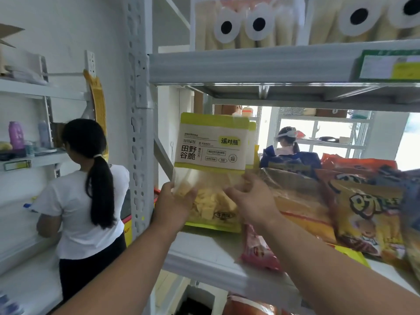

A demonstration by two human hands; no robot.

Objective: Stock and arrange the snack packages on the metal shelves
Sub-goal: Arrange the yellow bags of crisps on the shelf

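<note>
Lime-green and cream bag in front of me, black lettering, pale yellow squares showing through its clear bottom. Orange bag beside it with cartoon lettering, a pink packet below. Grey shelf. Up top, a pack with 2 white eyes, black pupils.

bare shelf front-left; snack bags crowd right (upright post left)
</note>
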